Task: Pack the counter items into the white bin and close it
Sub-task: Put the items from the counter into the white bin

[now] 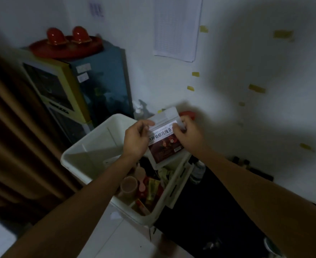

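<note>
Left hand (135,140) and right hand (188,135) pinch a tea pouch (164,138) above the open white bin (90,155), which holds a cup (129,186) and gold tube (152,190).

White bin, red-and-white pouch, dim colours all round.
The bin (90,151) is plain white. The pouch (164,144) is white on top and dark red below, with a white band of black characters. Inside the bin are a gold tube (152,189) and a pale brown cup (129,186). At 10 o'clock is a cabinet (101,79) with a blue side and yellow front, and on it a red tray (47,51). There is a brown curtain (14,136) at 9 o'clock, yellow tape (256,88) on the white wall (246,58), and a black counter (209,202) at 5 o'clock.
</note>
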### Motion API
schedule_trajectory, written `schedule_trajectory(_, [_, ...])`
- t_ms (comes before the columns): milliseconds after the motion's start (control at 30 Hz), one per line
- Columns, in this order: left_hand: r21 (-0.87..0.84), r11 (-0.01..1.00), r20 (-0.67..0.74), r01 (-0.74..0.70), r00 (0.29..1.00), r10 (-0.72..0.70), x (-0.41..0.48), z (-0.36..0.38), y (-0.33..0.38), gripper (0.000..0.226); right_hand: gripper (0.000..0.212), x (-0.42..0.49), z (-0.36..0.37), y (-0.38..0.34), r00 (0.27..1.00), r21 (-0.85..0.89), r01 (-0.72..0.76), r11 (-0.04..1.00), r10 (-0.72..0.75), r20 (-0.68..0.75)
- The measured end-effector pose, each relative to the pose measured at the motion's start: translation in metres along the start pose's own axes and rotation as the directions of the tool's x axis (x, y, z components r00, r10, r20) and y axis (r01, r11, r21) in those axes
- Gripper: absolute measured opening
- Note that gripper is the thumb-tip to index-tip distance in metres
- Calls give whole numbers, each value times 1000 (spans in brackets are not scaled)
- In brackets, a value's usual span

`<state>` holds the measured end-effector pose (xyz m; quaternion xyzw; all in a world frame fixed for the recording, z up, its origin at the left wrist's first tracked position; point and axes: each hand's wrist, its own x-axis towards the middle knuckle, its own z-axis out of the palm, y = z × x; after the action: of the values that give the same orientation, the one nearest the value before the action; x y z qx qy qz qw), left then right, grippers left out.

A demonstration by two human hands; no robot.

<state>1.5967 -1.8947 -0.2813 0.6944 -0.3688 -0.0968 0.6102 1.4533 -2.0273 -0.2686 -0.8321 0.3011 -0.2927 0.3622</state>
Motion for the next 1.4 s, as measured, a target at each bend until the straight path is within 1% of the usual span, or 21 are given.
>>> schedule_trajectory(167, [113,993,46,40,998,-46,8,-43,-39,27,17,5,56,-3,994,-25,-32,999,34,106])
schedule_trajectory(300, [225,965,72,137,985,-157,17,-80,-66,28,23,4,102,-4,966,-26,-99,995,103,238])
schedule_trajectory(367, [290,940,69,179,976,-207,20,-96,-76,31,17,4,123,-5,956,-49,-96,994,106,274])
schedule_trajectory(500, [527,829,108,184,954,-280,25,-125,-94,33,8,9,163,-10,930,-103,-45,994,80,358])
schedule_trajectory(567, [629,756,119,182,938,-326,27,-138,-104,36,7,11,181,-13,917,-106,-47,993,86,390])
schedule_trajectory(633, [696,696,127,176,924,-360,28,-148,-112,33,9,12,200,-11,907,-98,-72,993,106,408])
schedule_trajectory(767, [762,634,145,132,919,-366,34,-161,-123,26,15,7,228,-12,869,-102,-127,987,160,468])
schedule_trajectory(867, [800,594,184,84,908,-375,39,-167,-132,23,20,6,241,-14,816,-161,-101,982,174,551])
schedule_trajectory(967, [849,528,254,-38,904,-344,38,-170,-138,19,28,3,250,-5,752,-183,-53,982,160,639])
schedule_trajectory(1033, [876,466,293,-129,908,-298,37,-171,-143,18,26,1,252,-3,704,-182,-74,980,181,687])
schedule_trajectory(1100, [884,435,313,-172,909,-276,37,-173,-147,19,26,-1,249,-11,678,-174,-94,980,191,710])
schedule_trajectory(1233, [872,437,369,-221,883,-289,34,-173,-154,18,31,-7,247,-16,620,-183,-16,983,153,770])
schedule_trajectory(1300, [864,453,380,-220,876,-297,30,-170,-154,16,31,-9,249,-11,596,-236,5,972,187,781])
schedule_trajectory(1400, [847,484,393,-218,870,-297,25,-163,-155,15,29,-12,249,-10,597,-256,2,967,204,776])
